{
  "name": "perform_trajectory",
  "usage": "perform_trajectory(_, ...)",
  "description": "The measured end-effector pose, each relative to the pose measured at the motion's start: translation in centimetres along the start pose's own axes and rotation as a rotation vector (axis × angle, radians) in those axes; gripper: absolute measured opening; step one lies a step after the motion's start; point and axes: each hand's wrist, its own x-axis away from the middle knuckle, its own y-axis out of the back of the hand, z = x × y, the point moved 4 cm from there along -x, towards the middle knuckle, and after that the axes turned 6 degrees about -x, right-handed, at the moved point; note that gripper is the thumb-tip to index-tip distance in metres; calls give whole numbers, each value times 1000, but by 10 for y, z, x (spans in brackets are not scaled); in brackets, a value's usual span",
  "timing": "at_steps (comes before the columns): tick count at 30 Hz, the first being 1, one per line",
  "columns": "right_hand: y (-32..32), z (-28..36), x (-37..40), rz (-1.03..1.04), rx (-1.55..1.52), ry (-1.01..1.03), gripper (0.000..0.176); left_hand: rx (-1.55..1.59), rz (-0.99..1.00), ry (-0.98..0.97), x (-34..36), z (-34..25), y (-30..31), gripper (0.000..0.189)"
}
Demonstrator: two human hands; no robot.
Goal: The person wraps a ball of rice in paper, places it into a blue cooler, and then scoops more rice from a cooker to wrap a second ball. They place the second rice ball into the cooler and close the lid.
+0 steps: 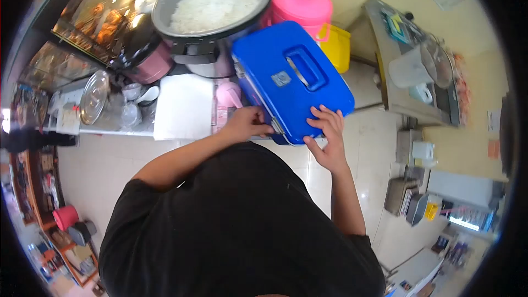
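A blue lidded box (264,58) with a recessed handle sits tilted across the front edge of the counter. My left hand (246,125) is at its near left side, fingers bent in a pinch on the metal latch (277,125). On the lid's near right corner rests my right hand (329,138), its fingers spread. A pink scoop (228,94) lies just left of the box, beside white paper sheets (183,105).
Behind the box stand an open cooker of white rice (214,8), a pink lidded bucket (301,8) and a yellow container (335,49). Glass lids (95,98) and bowls are at left. A metal table (385,77) with a white pitcher is at right.
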Motion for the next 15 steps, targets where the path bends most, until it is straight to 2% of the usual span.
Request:
perform_trajectory(3,-2,2,-4,27,7,8,31,-407,-40,25,-7,-8,13,50)
perform_trajectory(4,0,2,-4,27,-1,0,30,-353,-37,9,-10,3,12,54)
perform_trajectory(7,1,4,-7,18,11,-19,26,-445,24,-49,-2,22,24,48)
perform_trajectory(8,0,6,-10,15,17,-24,25,-476,-16,-59,4,43,32,40)
perform_trajectory(11,-8,22,-7,-188,-88,7,23,-521,-338,69,43,130,79,35)
perform_trajectory(13,-26,50,-13,-80,-404,75,23,-512,-708,159,93,169,121,35)
perform_trajectory(14,-36,62,-13,-41,-554,97,23,-568,-781,231,117,184,140,39)
perform_trajectory(15,-54,65,-14,132,-753,8,28,-627,-848,299,138,196,157,44)
